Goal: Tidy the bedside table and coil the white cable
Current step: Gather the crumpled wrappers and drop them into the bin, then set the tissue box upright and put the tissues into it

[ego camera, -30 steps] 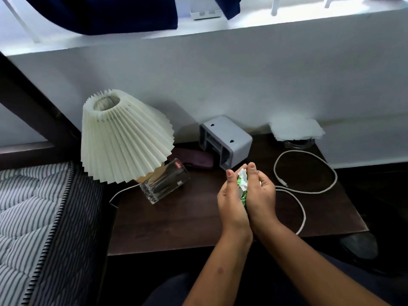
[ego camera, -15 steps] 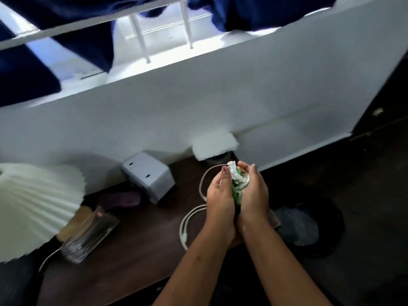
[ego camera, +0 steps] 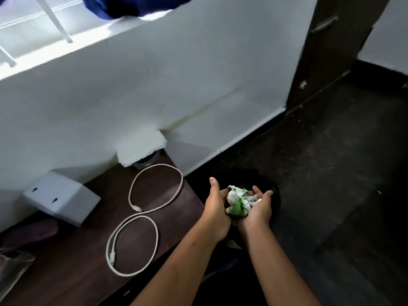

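Both hands are cupped together to the right of the worktop (ego camera: 72, 270), over a dark round bin (ego camera: 274, 208) on the floor. The left hand (ego camera: 217, 208) and right hand (ego camera: 257, 209) hold a crumpled white-and-green wrapper (ego camera: 239, 200) between the palms; the fingers are half spread and loosely curved rather than clamped, so the wad sits in an open cradle. By my reading, the litter is about to be dropped — that part of the tidying is nearly finished but not yet done.

The white cable (ego camera: 134, 219) lies untouched on the dark worktop, sprawled in a loose figure of eight, with one plug near the crossing and the other at the near left loop. Coiling it is wholly left to do.

Also left on the worktop: a white boxy device (ego camera: 63, 198) at the far left against the wall, a glass jar (ego camera: 148, 160) under a white sheet of paper (ego camera: 141, 147) at the far corner, a purple item (ego camera: 31, 235) and a clear glass (ego camera: 12, 268) at the left edge — so most of the tidying appears to remain.
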Demonstrator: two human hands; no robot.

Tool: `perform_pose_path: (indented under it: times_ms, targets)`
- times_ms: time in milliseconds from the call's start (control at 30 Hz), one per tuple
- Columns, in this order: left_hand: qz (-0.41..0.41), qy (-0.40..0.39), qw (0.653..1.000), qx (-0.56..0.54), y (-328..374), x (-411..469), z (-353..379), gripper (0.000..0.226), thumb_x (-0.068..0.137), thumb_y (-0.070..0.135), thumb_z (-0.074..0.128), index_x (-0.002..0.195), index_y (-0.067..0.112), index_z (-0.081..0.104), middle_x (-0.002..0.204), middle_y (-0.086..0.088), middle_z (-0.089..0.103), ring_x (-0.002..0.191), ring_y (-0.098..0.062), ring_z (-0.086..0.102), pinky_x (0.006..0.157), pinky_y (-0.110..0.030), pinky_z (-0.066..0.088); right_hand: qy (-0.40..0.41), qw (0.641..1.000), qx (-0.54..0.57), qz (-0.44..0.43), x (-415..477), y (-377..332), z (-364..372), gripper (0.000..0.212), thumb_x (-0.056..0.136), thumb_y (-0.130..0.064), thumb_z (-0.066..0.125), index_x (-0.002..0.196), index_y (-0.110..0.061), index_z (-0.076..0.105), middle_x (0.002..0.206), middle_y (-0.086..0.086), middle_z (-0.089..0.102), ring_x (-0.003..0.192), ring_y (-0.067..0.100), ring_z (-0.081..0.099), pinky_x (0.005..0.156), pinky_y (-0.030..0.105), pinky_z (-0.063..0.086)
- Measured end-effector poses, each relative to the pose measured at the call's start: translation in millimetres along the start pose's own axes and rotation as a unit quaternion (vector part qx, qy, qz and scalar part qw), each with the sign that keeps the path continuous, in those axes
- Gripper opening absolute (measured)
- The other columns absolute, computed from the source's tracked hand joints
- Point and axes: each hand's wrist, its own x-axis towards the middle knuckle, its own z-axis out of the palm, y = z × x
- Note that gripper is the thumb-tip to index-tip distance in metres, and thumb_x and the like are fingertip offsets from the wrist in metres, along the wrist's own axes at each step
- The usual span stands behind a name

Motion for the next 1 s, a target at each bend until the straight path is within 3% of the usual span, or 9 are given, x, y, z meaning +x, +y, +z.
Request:
perform_pose_path:
  times_ms: [100,167,233,333,400,467,533,733,1000]
  targets:
    - [-0.005,-0.021,0.999,0.032,0,3,1,0.084,0.090,0.063,0.013,0.139,-0.003,0.032,0.132,-0.017,0.051,0.128,-0.030,0.046,0.099,-0.036,0.037,0.027,1.000,0.007,0.012,6,0,-2,0.047,0.094,-0.051,0.036,0.111,-0.014,0.058,0.116,0.017,0.060,0.107,0.036,0.059,0.098,0.051,0.045]
    - [-0.005,-0.019,0.999,0.028,0,5,-1,0.088,0.088,0.066,0.013,0.144,-0.001,0.020,0.150,-0.016,0.031,0.139,-0.028,0.030,0.112,-0.037,0.025,0.041,0.999,0.010,0.020,12,3,-1,0.049,0.093,-0.054,0.035,0.115,-0.014,0.055,0.122,0.016,0.059,0.109,0.036,0.058,0.099,0.052,0.043]
    - [-0.008,-0.025,1.000,0.012,-1,6,-4,0.091,0.086,0.070,0.014,0.145,0.001,0.016,0.155,-0.013,0.021,0.143,-0.026,0.023,0.115,-0.037,0.020,0.048,0.998,0.016,0.025,13,3,-1,0.055,0.093,-0.056,0.032,0.118,-0.011,0.053,0.121,0.017,0.058,0.107,0.033,0.057,0.099,0.049,0.043]
    - [0.002,-0.029,1.000,0.002,-3,7,-10,0.087,0.088,0.067,0.012,0.145,0.002,0.017,0.155,-0.012,0.022,0.143,-0.024,0.023,0.115,-0.036,0.019,0.034,0.998,0.027,0.035,14,3,-4,0.061,0.095,-0.056,0.027,0.111,-0.003,0.054,0.109,0.016,0.053,0.108,0.032,0.053,0.100,0.046,0.040]
    - [0.015,-0.034,0.999,0.005,-2,5,-14,0.080,0.092,0.062,0.011,0.145,0.003,0.019,0.155,-0.012,0.021,0.144,-0.023,0.021,0.117,-0.037,0.016,0.033,0.999,0.032,0.026,9,3,-5,0.061,0.096,-0.053,0.027,0.133,-0.006,0.043,0.125,0.013,0.049,0.124,0.032,0.046,0.104,0.042,0.036]
    - [0.024,-0.033,0.999,0.011,-1,3,-17,0.075,0.094,0.057,0.010,0.145,0.003,0.022,0.155,-0.011,0.024,0.144,-0.022,0.020,0.118,-0.037,0.014,0.034,0.999,0.021,0.015,-3,3,-3,0.062,0.097,-0.051,0.027,0.141,-0.008,0.032,0.144,0.013,0.037,0.127,0.029,0.043,0.105,0.037,0.033]
    - [0.033,-0.031,0.999,0.015,0,-2,-20,0.072,0.096,0.054,0.010,0.144,0.003,0.024,0.154,-0.011,0.026,0.144,-0.021,0.021,0.118,-0.036,0.014,0.031,0.999,0.011,0.020,-13,7,1,0.063,0.096,-0.053,0.028,0.142,-0.010,0.031,0.147,0.010,0.033,0.115,0.024,0.048,0.102,0.033,0.034]
    - [0.097,0.003,0.995,-0.021,26,-29,-50,0.073,0.095,0.054,0.010,0.142,0.003,0.031,0.151,-0.011,0.034,0.142,-0.020,0.027,0.116,-0.034,0.017,-0.044,0.999,-0.011,-0.001,-46,34,31,0.059,0.097,-0.049,0.028,0.144,-0.014,0.028,0.154,0.008,0.027,0.141,0.024,0.026,0.114,0.039,0.022]
    - [0.218,0.112,0.958,-0.147,84,-92,-174,0.080,0.092,0.061,0.010,0.140,0.003,0.035,0.149,-0.011,0.036,0.141,-0.022,0.028,0.116,-0.036,0.014,-0.185,0.975,-0.127,0.006,-122,116,92,0.044,0.099,-0.037,0.033,0.139,-0.018,0.037,0.146,0.006,0.038,0.133,0.024,0.037,0.103,0.039,0.034]
